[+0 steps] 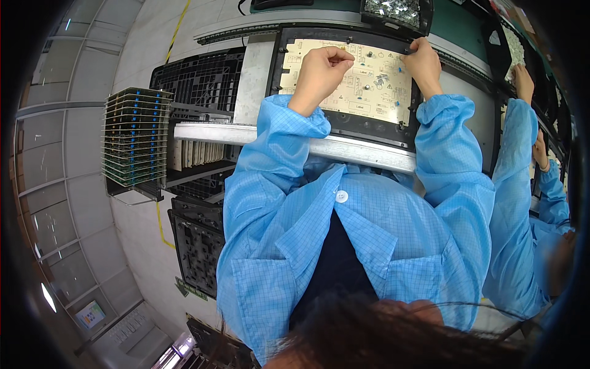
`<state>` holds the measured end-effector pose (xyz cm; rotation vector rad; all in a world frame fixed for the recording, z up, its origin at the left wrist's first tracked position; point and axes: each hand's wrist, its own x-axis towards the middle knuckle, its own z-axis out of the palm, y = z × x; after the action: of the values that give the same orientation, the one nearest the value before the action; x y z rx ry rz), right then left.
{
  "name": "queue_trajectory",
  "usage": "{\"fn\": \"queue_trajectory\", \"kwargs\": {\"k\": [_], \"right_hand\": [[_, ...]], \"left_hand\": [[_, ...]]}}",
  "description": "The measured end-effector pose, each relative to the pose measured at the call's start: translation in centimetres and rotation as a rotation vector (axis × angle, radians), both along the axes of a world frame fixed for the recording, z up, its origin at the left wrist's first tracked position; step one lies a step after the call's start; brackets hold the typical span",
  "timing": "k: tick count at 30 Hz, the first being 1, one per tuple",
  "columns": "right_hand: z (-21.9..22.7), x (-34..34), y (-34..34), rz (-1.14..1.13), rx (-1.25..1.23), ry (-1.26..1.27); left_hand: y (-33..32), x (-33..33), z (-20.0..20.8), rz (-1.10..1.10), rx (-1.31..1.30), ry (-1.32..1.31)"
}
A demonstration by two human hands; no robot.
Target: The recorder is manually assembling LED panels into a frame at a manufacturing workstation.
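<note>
Pinching thumb and forefinger together, the person's left hand (326, 75) hovers over a cream circuit board (351, 87), left of its middle, near the board's own 10 o'clock. Whether a small part sits between those fingertips is impossible to say. The right hand (423, 61) is at the board's 2 o'clock edge, its fingers bent over the side of the black carrier frame (369, 130) that surrounds the board; its grip, if any, cannot be made out.

On a clock laid over the whole view, the board lies at 1 o'clock, bearing dark printed symbols, a few small blue components (397, 103) and a silvery-grey cluster (382, 81). A metal rail (362, 152) runs between the carrier frame and the person, who wears a light blue checked smock (393, 209).

Beyond the board, also towards 1 o'clock, stands a black bin (394, 26) of small, glinting pieces (393, 8). Between 9 and 10 o'clock rises a tall stack of circuit boards (135, 136), seen edge-on, with blue and orange dots in columns. Black trays (200, 249) are at 8 o'clock. At 3 o'clock is a co-worker's blue sleeve (515, 154); that co-worker's hand (524, 83) reaches up at 2 o'clock.
</note>
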<state>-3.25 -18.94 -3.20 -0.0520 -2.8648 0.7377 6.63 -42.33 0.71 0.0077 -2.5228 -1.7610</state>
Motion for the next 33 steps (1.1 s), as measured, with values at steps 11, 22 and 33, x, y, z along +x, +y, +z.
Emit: {"fn": "queue_trajectory", "kwargs": {"k": [11,22,33], "right_hand": [[-0.8,6.1,-1.4,0.424,-0.070,0.099],[-2.0,4.5,5.0,0.087,-0.751,0.123],[-1.7,4.4,7.1,-0.039,-0.803,0.134]], "left_hand": [[2.6,-4.3,-0.7,-0.099,-0.115,0.025],[9.0,-10.3,-3.8,-0.227,-0.451,0.123],[10.1,-11.1,-3.9,-0.292,-0.469,0.048]]}}
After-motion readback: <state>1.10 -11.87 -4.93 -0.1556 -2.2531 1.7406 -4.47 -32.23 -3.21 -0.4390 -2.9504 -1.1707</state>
